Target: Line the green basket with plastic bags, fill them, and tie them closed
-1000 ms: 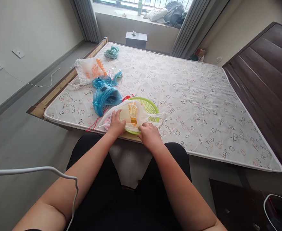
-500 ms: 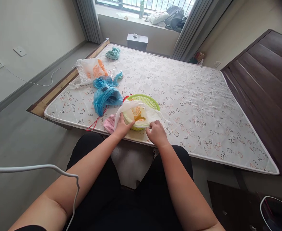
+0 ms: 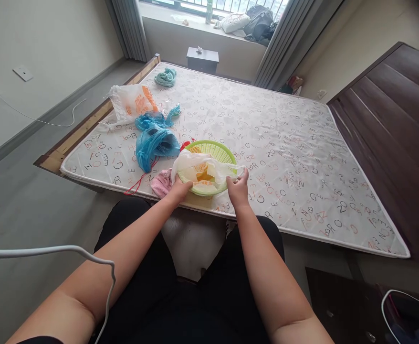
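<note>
We have a thin white plastic bag with orange-yellow print (image 3: pixel 209 166) at the near edge of the mattress with scattered letters (image 3: pixel 295 157), left of that edge's middle. It lies over the near part of a round lime-green mesh plastic basket (image 3: pixel 221 149); how much sits inside, we can't tell.

Left hand (image 3: pixel 181 188): closed on the bag's near-left side, thumb on top, fingers mostly hidden; we can't tell if it catches the basket rim too. Right hand (image 3: pixel 238 182): pinching the bag's right end, thumb and fingers curled in. We read the two-sided hold as keeping the limp film spread, since it would likely slump otherwise. The basket's spot by the near edge probably suits a person seated there, both arms within reach.

Left of the basket, a crumpled pink cloth (image 3: pixel 161 183) sits on the near edge, just beside the left hand. Behind it toward the left edge: a bunched translucent blue plastic bag (image 3: pixel 155 148), then a white plastic bag with bold orange print (image 3: pixel 134 102). A coiled teal cloth (image 3: pixel 165 77) is by the far-left corner, well apart from both hands.
</note>
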`<state>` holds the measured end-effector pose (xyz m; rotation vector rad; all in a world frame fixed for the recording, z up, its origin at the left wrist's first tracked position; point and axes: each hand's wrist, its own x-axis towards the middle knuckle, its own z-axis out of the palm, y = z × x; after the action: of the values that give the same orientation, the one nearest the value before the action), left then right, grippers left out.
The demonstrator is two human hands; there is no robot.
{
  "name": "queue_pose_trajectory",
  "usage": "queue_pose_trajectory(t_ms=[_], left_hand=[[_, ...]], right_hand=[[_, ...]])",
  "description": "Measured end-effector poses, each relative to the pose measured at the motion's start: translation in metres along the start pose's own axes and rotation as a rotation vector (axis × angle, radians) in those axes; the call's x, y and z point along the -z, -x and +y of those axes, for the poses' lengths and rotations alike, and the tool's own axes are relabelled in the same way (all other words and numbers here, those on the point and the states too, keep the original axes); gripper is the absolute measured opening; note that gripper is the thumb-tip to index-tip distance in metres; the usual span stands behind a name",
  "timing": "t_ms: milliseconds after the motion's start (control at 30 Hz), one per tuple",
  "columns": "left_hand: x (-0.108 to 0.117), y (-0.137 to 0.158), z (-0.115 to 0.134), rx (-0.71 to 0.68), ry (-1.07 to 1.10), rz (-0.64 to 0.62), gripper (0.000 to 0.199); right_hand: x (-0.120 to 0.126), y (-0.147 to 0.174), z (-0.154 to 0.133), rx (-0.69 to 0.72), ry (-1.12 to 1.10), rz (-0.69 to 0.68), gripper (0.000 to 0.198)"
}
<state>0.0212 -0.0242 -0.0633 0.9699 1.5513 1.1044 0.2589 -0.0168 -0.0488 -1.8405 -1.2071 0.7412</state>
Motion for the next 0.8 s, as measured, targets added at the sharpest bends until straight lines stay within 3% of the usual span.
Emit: queue_pose_trajectory(t_ms=[167,300,433,567,800], left_hand=[[0.015,-0.001,0.007,0.079,0.06,-0.109,0.063],[0.026,-0.001,0.014,0.165,0.035,-0.167,0.063],[0.027,-0.003,0.02,0.026,0.148,-0.065,0.057],[0.027,-0.013,0.018,-0.08,0.31,0.102,0.053],[0.032,-0.019,0.004,-0.035,-0.009,0.065,0.045]], right_hand=[[-0.004,-0.01,0.002,-0.107,-0.242,-0.036,0.054],[-0.004,-0.01,0.001,-0.111,-0.253,0.085,0.047],[0.002,-0.007,-0.004,-0.069,-0.175,0.038,0.054],[-0.001,-0.008,-0.008,-0.06,-0.274,-0.057,0.062],[0.002,-0.014,-0.017,-0.044,-0.486,0.006,0.045]])
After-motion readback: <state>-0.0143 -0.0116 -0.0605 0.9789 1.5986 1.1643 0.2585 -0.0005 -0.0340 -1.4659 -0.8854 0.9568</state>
